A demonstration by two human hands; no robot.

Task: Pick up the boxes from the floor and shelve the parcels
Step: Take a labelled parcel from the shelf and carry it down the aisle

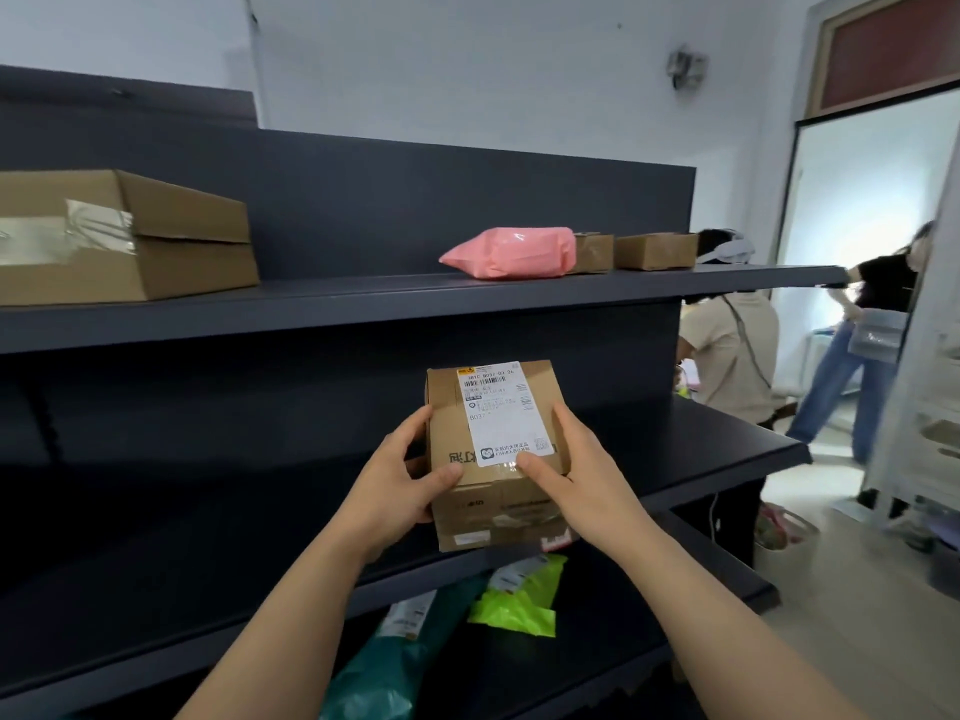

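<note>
Both my hands, left hand (410,472) and right hand (576,470), clasp a brown cardboard box (493,459) whose white shipping label (501,413) reads "B037".

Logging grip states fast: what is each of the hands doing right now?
Left hand: closed on the labelled cardboard box, gripping its left side.
Right hand: closed on the same box, gripping its right side.

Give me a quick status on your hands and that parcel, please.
Left hand and right hand both gripping the labelled cardboard box. Box held over middle shelf, not yet set down. Nothing blocking.
</note>
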